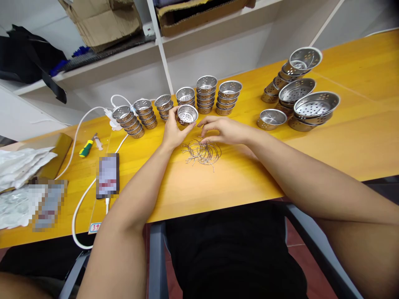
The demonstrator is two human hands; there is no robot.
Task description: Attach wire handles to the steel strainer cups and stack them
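Observation:
My left hand (175,132) grips a small perforated metal cup (187,114) by its side, its open top facing up. Just right of that cup, my right hand (222,129) is raised with curved, parted fingers and nothing visible in them. Below my right hand, a loose pile of thin curved wires (202,153) lies on the yellow table (224,187). Behind my hands stand stacks of similar cups, among them a tall one (207,93) and another (230,97). Off to the right, a single cup (272,119) sits upright.
Leaning cup stacks (316,110) stand at the right. On the left lie a phone (108,176) on a white cable, a green-handled screwdriver (86,148) and plastic bags (21,166). White shelves (215,54) with cardboard boxes (106,23) rise behind the table.

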